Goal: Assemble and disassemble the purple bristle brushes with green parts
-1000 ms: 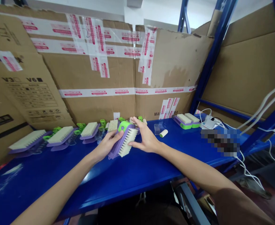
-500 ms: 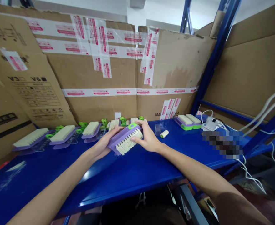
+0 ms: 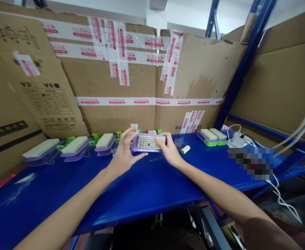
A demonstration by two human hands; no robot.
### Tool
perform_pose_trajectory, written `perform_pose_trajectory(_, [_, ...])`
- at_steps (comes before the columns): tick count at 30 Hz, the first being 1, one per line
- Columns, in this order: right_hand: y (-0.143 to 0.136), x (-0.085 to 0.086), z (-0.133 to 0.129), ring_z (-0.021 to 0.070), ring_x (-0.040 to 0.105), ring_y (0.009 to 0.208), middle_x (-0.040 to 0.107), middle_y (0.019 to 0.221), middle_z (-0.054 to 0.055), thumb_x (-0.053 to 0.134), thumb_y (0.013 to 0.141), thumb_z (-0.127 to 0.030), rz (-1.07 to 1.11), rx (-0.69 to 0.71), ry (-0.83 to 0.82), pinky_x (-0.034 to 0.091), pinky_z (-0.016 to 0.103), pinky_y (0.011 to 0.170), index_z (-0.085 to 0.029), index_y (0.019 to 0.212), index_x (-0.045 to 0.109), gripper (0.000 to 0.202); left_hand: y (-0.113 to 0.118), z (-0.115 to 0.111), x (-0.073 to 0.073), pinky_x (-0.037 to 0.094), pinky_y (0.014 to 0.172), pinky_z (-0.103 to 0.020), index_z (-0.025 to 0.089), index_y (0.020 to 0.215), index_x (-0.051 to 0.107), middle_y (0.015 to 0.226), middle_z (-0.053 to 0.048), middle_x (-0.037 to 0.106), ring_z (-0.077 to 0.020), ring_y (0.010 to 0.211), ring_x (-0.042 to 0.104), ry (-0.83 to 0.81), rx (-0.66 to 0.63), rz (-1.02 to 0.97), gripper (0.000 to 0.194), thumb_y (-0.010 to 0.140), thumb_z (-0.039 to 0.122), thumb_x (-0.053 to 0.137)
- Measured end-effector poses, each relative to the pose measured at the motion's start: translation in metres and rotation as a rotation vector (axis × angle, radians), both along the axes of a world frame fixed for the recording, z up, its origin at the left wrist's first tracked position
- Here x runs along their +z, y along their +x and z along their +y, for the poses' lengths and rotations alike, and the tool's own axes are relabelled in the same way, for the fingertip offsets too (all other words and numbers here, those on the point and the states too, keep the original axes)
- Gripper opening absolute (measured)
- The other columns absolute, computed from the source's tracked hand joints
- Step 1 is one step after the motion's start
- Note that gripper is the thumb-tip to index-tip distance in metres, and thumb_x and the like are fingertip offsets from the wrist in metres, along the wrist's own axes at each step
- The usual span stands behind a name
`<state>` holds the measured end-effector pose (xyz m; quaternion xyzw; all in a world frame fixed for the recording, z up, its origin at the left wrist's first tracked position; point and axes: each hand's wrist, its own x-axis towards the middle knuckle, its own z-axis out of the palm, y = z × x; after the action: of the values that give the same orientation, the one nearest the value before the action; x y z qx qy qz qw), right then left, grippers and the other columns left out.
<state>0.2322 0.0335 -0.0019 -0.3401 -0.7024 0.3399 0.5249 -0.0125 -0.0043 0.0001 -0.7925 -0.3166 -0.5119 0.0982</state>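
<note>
A purple brush (image 3: 148,142) with pale bristles is held above the blue table, its bristle face turned toward me. My right hand (image 3: 170,151) grips its right end, the thumb lying on the bristles. At the brush's left end is my left hand (image 3: 125,151), fingers spread and thumb stretched out below the brush; whether it touches the edge is hard to tell. Just right of my right hand, a small white roller piece with a green end (image 3: 185,149) lies on the table, beside a clear plastic piece (image 3: 177,143).
Several purple brushes (image 3: 41,148) with green parts stand along the back left of the blue table (image 3: 142,187). Two green-and-purple brushes (image 3: 211,137) sit at the back right, near a white plug and cables (image 3: 237,139). Cardboard (image 3: 116,80) walls the back.
The brush has turned from a slant to nearly level, bristles now facing me. My left hand has loosened, its fingers spreading. The view has shifted slightly left.
</note>
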Motion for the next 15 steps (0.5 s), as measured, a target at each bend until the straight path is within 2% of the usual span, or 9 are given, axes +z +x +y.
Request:
perform_pose_trajectory(2, [-0.001, 0.000, -0.001, 0.0272, 0.069, 0.112, 0.066, 0.119, 0.006, 0.060, 0.108, -0.072, -0.013, 0.000, 0.024, 0.061, 0.047, 0.099, -0.029, 0.124, 0.054, 0.046, -0.003, -0.001, 0.002, 0.050, 0.127, -0.072, 0.039, 0.176, 0.028, 0.168, -0.018, 0.047, -0.0397, 0.158, 0.052, 0.079, 0.054, 0.077, 0.098, 0.100, 0.035, 0.088])
perform_pose_trajectory(6, [-0.003, 0.000, -0.004, 0.0285, 0.067, 0.116, 0.066, 0.121, 0.007, 0.062, 0.107, -0.070, -0.059, -0.016, 0.067, 0.056, 0.049, 0.107, -0.027, 0.120, 0.057, 0.045, -0.006, -0.004, 0.009, 0.052, 0.125, -0.074, 0.041, 0.172, 0.041, 0.164, -0.016, 0.053, -0.0434, 0.155, 0.052, 0.144, 0.216, 0.283, 0.086, 0.100, 0.036, 0.087])
perform_pose_trajectory(11, [-0.002, -0.002, -0.009, 0.0290, 0.069, 0.115, 0.070, 0.125, 0.007, 0.058, 0.110, -0.070, -0.089, 0.019, 0.051, 0.056, 0.050, 0.107, -0.028, 0.126, 0.060, 0.045, -0.010, -0.005, 0.013, 0.057, 0.120, -0.069, 0.036, 0.175, 0.036, 0.155, -0.018, 0.059, -0.0420, 0.144, 0.061, 0.125, 0.204, 0.375, 0.089, 0.101, 0.039, 0.085])
perform_pose_trajectory(15, [0.001, -0.002, -0.012, 0.0310, 0.068, 0.125, 0.066, 0.142, 0.011, 0.063, 0.109, -0.069, -0.064, 0.070, 0.149, 0.056, 0.054, 0.113, -0.030, 0.143, 0.052, 0.053, -0.014, -0.003, 0.011, 0.057, 0.120, -0.069, 0.037, 0.175, 0.036, 0.154, -0.017, 0.057, -0.0412, 0.143, 0.062, 0.050, 0.186, 0.307, 0.089, 0.101, 0.042, 0.085])
